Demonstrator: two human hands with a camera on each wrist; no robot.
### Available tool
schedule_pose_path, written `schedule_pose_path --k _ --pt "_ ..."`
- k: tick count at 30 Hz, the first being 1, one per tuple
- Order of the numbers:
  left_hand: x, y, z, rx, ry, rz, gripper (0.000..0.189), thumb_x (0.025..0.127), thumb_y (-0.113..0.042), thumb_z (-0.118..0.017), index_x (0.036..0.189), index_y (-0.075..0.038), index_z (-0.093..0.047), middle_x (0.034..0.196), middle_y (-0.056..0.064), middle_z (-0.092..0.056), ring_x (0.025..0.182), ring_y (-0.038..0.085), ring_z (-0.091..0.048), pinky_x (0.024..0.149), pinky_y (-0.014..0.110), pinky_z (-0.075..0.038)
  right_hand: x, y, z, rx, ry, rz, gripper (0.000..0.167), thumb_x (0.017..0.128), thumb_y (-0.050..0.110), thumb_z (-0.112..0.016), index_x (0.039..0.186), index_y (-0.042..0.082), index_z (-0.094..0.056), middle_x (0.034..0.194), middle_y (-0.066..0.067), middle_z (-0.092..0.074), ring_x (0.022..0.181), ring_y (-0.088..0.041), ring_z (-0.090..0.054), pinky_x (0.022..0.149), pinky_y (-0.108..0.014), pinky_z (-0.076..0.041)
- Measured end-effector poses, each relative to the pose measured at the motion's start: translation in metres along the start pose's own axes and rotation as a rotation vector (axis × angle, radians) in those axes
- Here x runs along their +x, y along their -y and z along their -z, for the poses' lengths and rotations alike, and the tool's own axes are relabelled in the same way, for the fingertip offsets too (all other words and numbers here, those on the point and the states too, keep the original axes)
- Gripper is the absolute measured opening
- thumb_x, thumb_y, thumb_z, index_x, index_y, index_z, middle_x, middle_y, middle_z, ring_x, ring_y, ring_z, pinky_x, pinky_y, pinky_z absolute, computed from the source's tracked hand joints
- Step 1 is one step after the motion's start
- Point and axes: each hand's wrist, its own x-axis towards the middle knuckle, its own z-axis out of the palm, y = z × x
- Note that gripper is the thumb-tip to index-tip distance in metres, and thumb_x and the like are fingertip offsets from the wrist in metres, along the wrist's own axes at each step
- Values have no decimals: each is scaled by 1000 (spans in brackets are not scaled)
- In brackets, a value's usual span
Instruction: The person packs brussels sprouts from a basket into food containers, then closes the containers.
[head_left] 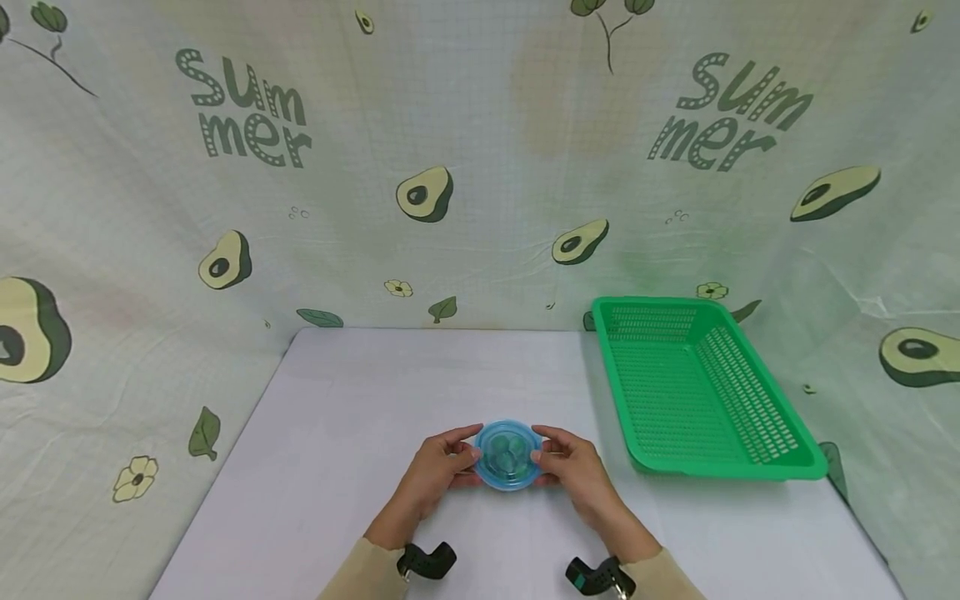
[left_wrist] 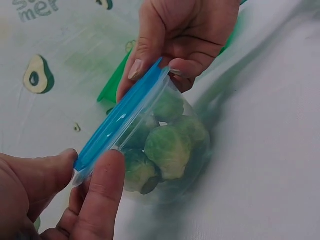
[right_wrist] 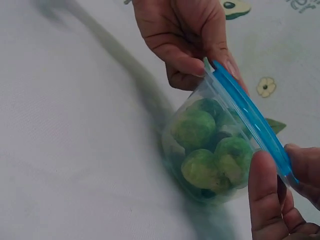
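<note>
A round clear plastic container [left_wrist: 192, 167] with a blue lid [head_left: 508, 454] is between my two hands, at the front middle of the table. Several Brussels sprouts [right_wrist: 195, 129] show through its wall. My left hand [head_left: 437, 468] pinches the rim from the left, thumb on the lid's edge and fingers below it. On the opposite side my right hand [head_left: 573, 471] pinches the rim the same way. Both wrist views show the lid [right_wrist: 250, 117] seated along the container's top edge.
A green perforated plastic basket [head_left: 626, 417] stands at the right of the white table [head_left: 360, 392]. Behind and beside the table hangs a pale sheet [head_left: 487, 100] printed with avocados and lettering. Each wrist wears a black camera mount [head_left: 427, 561].
</note>
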Motion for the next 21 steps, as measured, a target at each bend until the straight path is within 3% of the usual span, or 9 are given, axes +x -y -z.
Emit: schedule_pose_path --k 10,21 --pt "3 -3 -1 -24 -14 34 55 95 6 -69 148 2 -57 92 3 -54 70 15 -65 69 30 -66 1 3 -1 44 12 -21 49 97 -2 -71 145 -2 -60 98 -7 -55 77 -15 -59 65 -30 -63" --pt "3 -2 -2 -33 -9 32 54 95 6 -70 148 2 -58 90 2 -54 69 15 -66 68 31 -66 4 -4 2 87 44 -14 51 97 -3 -70 146 -4 -58 96 -4 -56 77 -13 -60 64 -29 -63"
